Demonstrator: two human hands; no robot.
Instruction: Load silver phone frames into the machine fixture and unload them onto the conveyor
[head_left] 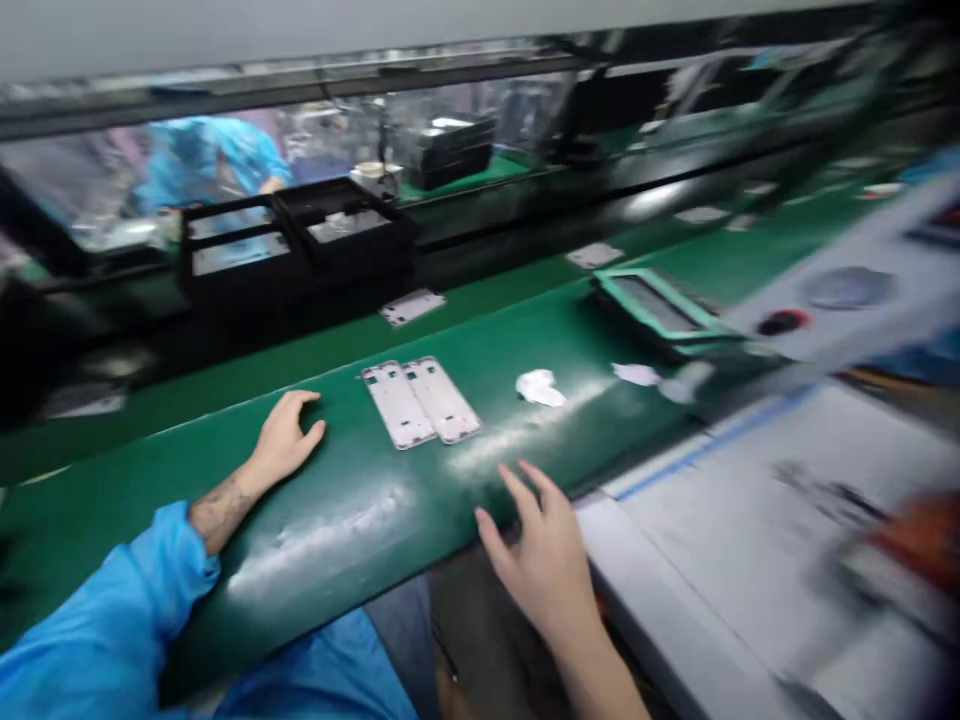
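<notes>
Two pale pink phone frames [399, 408] lie side by side on the green mat [330, 510], touching or slightly overlapping, with small cut-outs near their ends. My left hand [286, 440] rests on the mat to their left, thumb and fingers apart, holding nothing. Below and to the right of the frames, my right hand [541, 545] hovers by the mat's near edge with its fingers spread and nothing in it. A crumpled white wipe [540, 388] lies on the mat to the right of the frames.
Behind the mat runs a green conveyor belt [330, 350] carrying single phone frames [413, 307]. A green-rimmed tray [660, 305] stands at the right. Black trays [300, 265] sit beyond the belt, and a person in blue [214, 155] works there. A white table [750, 540] adjoins at right.
</notes>
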